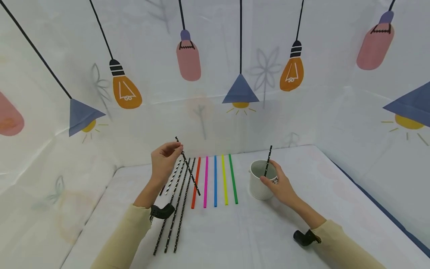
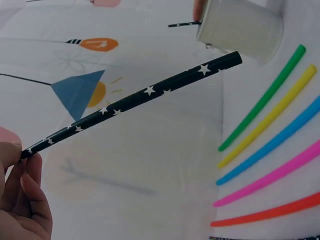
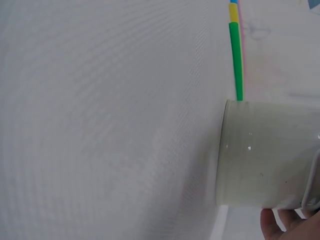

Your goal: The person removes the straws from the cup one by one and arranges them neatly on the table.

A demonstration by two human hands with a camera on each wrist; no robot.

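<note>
My left hand (image 1: 164, 160) pinches a black paper straw with white stars (image 1: 189, 168) near its upper end, above a row of straws. In the left wrist view the straw (image 2: 135, 101) slants up away from the fingertips. On the right, my right hand (image 1: 283, 188) grips the side of a white mug (image 1: 258, 188), its thumb in front and fingers by the handle. Another black starred straw (image 1: 268, 160) stands tilted in the mug, rising above the rim. In the right wrist view the mug (image 3: 265, 155) hides most of that hand.
Red (image 1: 196, 183), pink (image 1: 206, 183), blue (image 1: 215, 183), yellow (image 1: 224, 179) and green (image 1: 233, 179) straws lie side by side between the hands. Long black patterned straws (image 1: 178, 228) and a striped straw (image 1: 172, 179) lie to the left. A printed sheet (image 1: 215, 127) hangs behind.
</note>
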